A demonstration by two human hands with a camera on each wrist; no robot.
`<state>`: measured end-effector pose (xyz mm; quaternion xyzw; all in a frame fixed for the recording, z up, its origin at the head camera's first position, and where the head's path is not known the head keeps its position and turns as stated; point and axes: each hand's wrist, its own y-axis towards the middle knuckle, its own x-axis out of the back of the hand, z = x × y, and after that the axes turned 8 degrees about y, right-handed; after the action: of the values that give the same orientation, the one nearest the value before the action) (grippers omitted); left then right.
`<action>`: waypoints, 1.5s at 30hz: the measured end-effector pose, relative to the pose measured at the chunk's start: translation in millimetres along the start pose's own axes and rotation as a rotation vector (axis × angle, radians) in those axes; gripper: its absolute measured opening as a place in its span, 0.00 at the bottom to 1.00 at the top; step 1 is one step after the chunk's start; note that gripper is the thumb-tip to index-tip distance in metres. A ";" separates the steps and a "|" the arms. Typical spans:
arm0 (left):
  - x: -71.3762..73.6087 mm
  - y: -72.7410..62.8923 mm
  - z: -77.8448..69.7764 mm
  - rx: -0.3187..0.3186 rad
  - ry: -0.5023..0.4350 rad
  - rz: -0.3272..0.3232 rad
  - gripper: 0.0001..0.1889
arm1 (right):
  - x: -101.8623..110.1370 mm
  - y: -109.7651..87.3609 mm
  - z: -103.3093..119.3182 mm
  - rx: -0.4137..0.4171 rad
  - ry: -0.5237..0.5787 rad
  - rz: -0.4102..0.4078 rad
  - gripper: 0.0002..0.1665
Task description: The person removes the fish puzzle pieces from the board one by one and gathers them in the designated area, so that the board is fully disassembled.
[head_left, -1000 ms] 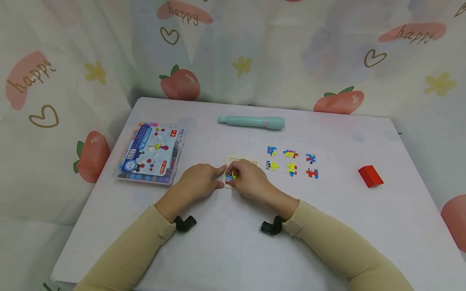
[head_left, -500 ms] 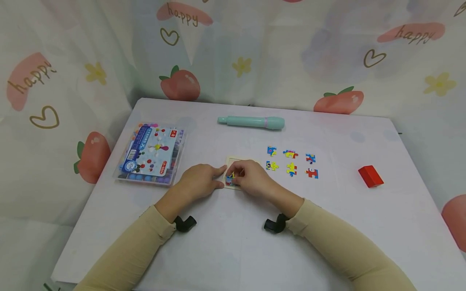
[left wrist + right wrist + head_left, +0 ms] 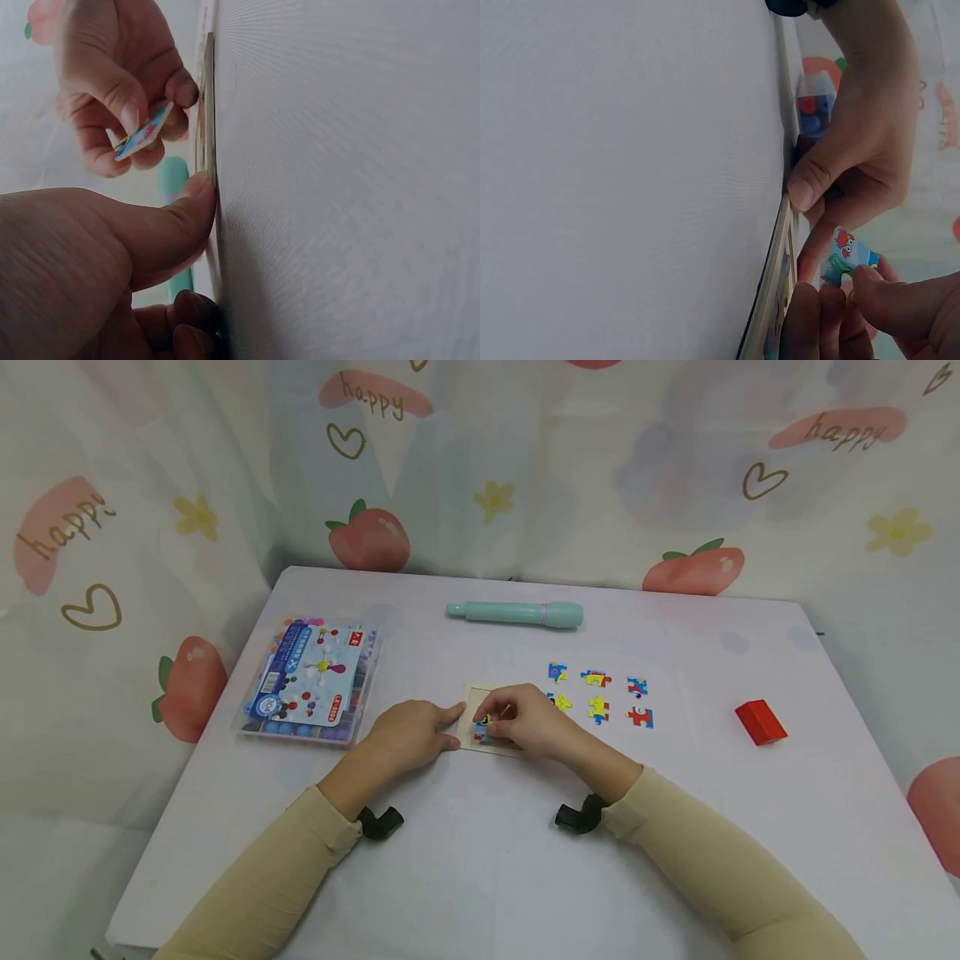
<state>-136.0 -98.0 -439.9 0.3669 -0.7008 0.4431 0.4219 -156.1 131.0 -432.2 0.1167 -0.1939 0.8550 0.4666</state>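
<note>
In the head view my left hand (image 3: 408, 735) rests at the left edge of a small wooden puzzle tray (image 3: 468, 699), thumb and index finger spread and touching it. The left wrist view shows that thumb against the edge of the tray (image 3: 211, 105). My right hand (image 3: 528, 718) is over the tray and pinches a colourful jigsaw piece (image 3: 482, 730) between thumb and fingers. In the right wrist view this piece (image 3: 846, 255) has a red crab printed on it and is tilted, apart from the tray. The right hand hides much of the tray's inside.
Several loose jigsaw pieces (image 3: 597, 707) lie in two rows right of the tray, one partly behind the right hand. A clear box of coloured beads (image 3: 307, 681) stands at left, a mint-green tube (image 3: 517, 614) at the back, a red block (image 3: 761, 722) at right.
My right hand has lifted the jigsaw piece from the tray's lower left corner and drawn it slightly to the right. The left hand stays at the tray's edge.
</note>
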 end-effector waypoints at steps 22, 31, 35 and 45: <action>-0.9 -0.2 -1.7 0.038 -0.026 0.017 0.35 | 54.5 -45.5 -28.9 -0.218 -0.024 -0.139 0.09; -0.7 -0.6 -2.0 0.045 -0.026 0.018 0.35 | 58.9 -49.6 -32.1 -0.272 -0.090 -0.147 0.10; -0.5 -1.0 -2.2 0.048 -0.025 0.020 0.35 | 58.9 -49.1 -32.9 -0.254 -0.169 -0.160 0.09; 1.7 -2.8 -3.9 0.054 -0.025 0.022 0.35 | 54.1 -45.9 -34.4 -0.227 -0.317 -0.175 0.10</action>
<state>-133.2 -95.6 -436.5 0.3757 -0.6978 0.4620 0.3982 -147.2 209.3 -432.3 0.2127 -0.3490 0.7549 0.5130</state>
